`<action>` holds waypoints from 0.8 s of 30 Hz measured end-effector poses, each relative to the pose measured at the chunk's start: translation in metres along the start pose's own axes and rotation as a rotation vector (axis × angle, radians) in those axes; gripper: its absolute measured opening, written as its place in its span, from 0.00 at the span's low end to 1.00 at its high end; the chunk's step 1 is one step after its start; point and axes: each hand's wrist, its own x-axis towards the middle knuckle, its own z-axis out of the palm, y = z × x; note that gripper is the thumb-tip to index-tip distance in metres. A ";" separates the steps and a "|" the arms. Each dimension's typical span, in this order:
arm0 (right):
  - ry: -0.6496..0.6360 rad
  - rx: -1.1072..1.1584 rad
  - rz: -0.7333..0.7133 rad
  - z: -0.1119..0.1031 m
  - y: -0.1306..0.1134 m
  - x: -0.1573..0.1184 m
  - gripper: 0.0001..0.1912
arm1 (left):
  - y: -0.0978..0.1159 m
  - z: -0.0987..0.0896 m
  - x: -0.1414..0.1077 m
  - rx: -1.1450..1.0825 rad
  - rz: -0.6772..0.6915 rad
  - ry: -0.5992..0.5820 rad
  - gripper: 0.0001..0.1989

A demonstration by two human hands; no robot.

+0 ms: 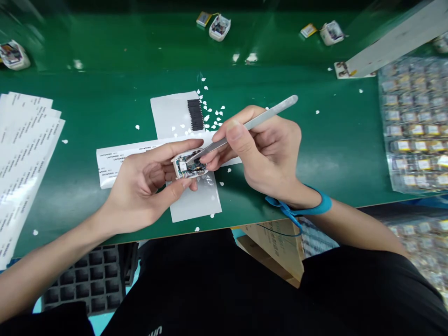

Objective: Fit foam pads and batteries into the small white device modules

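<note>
My left hand holds a small white device housing by its edges, with the circuit board inside facing up. Metal tweezers are pinched in my right hand, their tips down at the board inside the housing. The fingertips of my right hand are close beside the housing's right side. Beneath the hands lie a printed white strip and a pale sheet. A row of thin black pieces rests on that sheet, with several small white round bits scattered to its right.
On the green table, opened housings with batteries lie along the back. White printed sheets are stacked at left. At right stand a clear tray of parts and a metal bracket. A carton sits below the edge.
</note>
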 end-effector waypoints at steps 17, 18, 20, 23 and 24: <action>0.009 -0.107 -0.018 0.004 0.007 -0.002 0.16 | -0.006 -0.003 0.001 0.104 -0.052 0.051 0.16; -0.002 -0.134 -0.049 0.002 0.007 -0.002 0.17 | -0.006 -0.003 0.001 0.103 -0.050 0.048 0.15; 0.007 -0.196 -0.154 -0.005 0.007 0.002 0.17 | -0.006 -0.002 0.001 0.116 -0.039 0.034 0.14; 0.021 -0.280 -0.360 -0.022 0.007 0.014 0.14 | -0.010 -0.002 0.001 0.194 -0.007 0.059 0.16; -0.012 -0.322 -0.383 -0.029 0.007 0.019 0.14 | -0.013 -0.002 0.002 0.232 0.020 0.084 0.17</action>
